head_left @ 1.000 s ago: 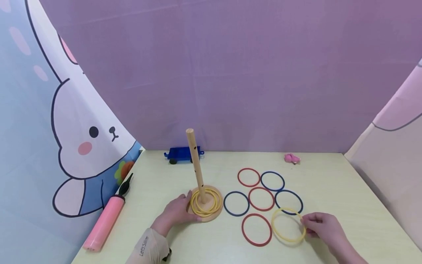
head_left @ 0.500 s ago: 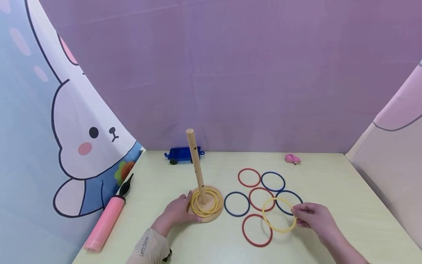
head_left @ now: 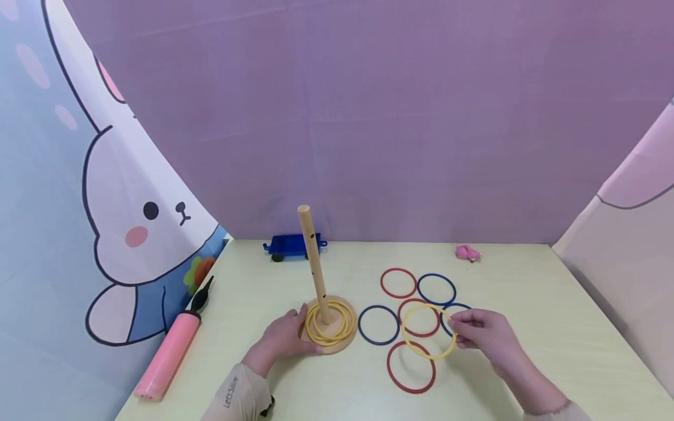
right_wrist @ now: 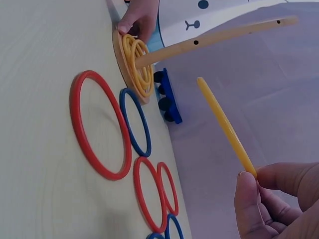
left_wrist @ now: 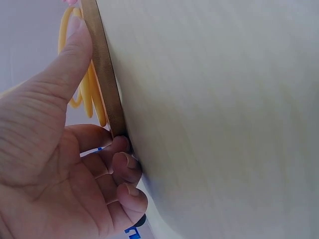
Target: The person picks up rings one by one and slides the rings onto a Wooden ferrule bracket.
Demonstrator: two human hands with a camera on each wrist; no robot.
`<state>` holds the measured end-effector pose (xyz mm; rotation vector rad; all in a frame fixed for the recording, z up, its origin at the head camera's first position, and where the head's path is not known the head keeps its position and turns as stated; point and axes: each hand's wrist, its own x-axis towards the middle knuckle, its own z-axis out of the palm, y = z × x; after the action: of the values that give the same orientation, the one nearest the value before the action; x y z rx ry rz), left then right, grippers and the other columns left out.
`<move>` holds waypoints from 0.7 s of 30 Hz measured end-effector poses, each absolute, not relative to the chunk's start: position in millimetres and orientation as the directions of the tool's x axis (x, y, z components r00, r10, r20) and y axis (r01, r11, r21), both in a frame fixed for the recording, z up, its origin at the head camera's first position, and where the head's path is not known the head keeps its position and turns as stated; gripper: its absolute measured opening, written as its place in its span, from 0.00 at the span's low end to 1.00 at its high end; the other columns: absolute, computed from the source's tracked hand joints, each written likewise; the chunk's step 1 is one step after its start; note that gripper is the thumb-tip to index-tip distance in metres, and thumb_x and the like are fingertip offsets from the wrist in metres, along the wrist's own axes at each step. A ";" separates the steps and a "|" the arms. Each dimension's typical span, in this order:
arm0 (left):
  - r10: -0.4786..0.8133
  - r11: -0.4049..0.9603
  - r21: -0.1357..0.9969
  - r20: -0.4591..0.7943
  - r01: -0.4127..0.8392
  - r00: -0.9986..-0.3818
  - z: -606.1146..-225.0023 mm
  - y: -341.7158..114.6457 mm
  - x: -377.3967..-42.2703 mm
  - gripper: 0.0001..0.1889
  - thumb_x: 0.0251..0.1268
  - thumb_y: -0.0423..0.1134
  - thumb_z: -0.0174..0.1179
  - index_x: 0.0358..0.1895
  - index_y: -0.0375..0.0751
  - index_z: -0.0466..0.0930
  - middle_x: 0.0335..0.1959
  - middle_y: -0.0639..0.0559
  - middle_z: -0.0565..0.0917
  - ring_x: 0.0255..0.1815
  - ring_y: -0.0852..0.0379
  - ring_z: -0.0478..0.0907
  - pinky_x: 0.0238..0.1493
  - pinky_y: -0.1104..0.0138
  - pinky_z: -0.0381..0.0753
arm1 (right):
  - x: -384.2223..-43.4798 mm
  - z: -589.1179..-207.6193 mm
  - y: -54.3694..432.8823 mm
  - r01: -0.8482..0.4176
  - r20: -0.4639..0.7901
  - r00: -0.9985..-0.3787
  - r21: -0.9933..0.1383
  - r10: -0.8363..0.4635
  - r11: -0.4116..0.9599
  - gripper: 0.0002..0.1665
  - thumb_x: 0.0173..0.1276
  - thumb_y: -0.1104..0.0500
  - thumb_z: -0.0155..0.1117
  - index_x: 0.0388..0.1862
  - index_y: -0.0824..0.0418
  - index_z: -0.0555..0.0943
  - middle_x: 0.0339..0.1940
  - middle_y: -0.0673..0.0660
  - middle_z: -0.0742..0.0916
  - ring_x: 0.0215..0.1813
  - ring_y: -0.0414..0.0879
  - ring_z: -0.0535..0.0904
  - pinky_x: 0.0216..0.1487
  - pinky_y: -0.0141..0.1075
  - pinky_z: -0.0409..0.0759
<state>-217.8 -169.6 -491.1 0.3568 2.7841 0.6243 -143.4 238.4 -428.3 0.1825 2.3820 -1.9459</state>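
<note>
My right hand (head_left: 487,336) pinches a yellow ring (head_left: 404,334) between thumb and fingertips. The right wrist view shows this yellow ring (right_wrist: 227,127) raised above the table, seen edge-on. In the head view it overlaps a red ring (head_left: 416,299) and the red ring (head_left: 411,393) nearest the front. My left hand (head_left: 284,336) grips the round wooden base (head_left: 337,349) of an upright peg (head_left: 312,251). Several yellow rings (head_left: 344,336) lie around the peg's foot. From the left wrist, the thumb is on top of the base (left_wrist: 107,74), with curled fingers at its edge.
Blue rings (head_left: 378,343) and another red ring (head_left: 398,269) lie flat right of the peg. A blue toy wagon (head_left: 286,245) and a small pink toy (head_left: 466,252) are at the back edge. At left lies a pink hand pump (head_left: 168,356).
My right hand has carried the yellow ring leftward and farther up the table, over the red rings. My left hand stays on the peg's base.
</note>
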 end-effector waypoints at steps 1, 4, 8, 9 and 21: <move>0.292 0.877 0.446 -0.202 0.178 -0.935 -490.8 -169.7 -217.6 0.60 0.41 0.67 0.72 0.75 0.36 0.57 0.61 0.34 0.73 0.60 0.37 0.73 0.59 0.44 0.72 | -144.2 -427.3 236.4 0.121 -0.114 -0.992 -0.974 0.046 0.192 0.16 0.65 0.68 0.66 0.45 0.81 0.78 0.30 0.57 0.87 0.27 0.45 0.83 0.33 0.37 0.85; 0.289 0.877 0.448 -0.202 0.174 -0.936 -490.0 -169.9 -217.2 0.60 0.41 0.67 0.72 0.75 0.36 0.57 0.61 0.34 0.73 0.61 0.37 0.72 0.60 0.43 0.71 | -146.5 -423.7 230.0 0.100 -0.097 -0.995 -0.979 0.027 0.178 0.16 0.65 0.68 0.66 0.45 0.81 0.79 0.31 0.58 0.87 0.28 0.44 0.83 0.34 0.37 0.85; 0.289 0.876 0.450 -0.202 0.173 -0.936 -490.6 -169.8 -217.0 0.60 0.41 0.67 0.72 0.75 0.36 0.56 0.62 0.33 0.72 0.61 0.36 0.72 0.60 0.43 0.71 | -149.0 -418.9 223.0 0.091 -0.092 -0.996 -0.982 0.007 0.163 0.15 0.65 0.68 0.65 0.44 0.80 0.79 0.31 0.58 0.87 0.28 0.45 0.83 0.34 0.36 0.85; 0.288 0.877 0.450 -0.204 0.172 -0.936 -491.1 -169.9 -217.1 0.60 0.41 0.67 0.72 0.75 0.37 0.56 0.62 0.33 0.72 0.61 0.36 0.72 0.60 0.43 0.71 | -149.6 -417.9 221.6 0.090 -0.091 -0.996 -0.983 0.001 0.161 0.15 0.65 0.68 0.65 0.44 0.80 0.79 0.31 0.58 0.86 0.28 0.45 0.83 0.34 0.36 0.85; 0.309 0.878 0.431 -0.176 0.209 -0.935 -492.0 -170.4 -216.5 0.59 0.42 0.65 0.73 0.74 0.34 0.58 0.61 0.31 0.73 0.59 0.35 0.73 0.58 0.44 0.72 | -160.7 -400.0 206.1 0.069 -0.078 -0.995 -0.985 -0.055 0.160 0.15 0.66 0.67 0.64 0.46 0.79 0.78 0.32 0.57 0.86 0.28 0.45 0.83 0.36 0.40 0.86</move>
<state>-216.5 -170.4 -492.0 0.3933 2.8083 0.6061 -160.7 206.1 -400.0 0.0132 2.3181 -1.9757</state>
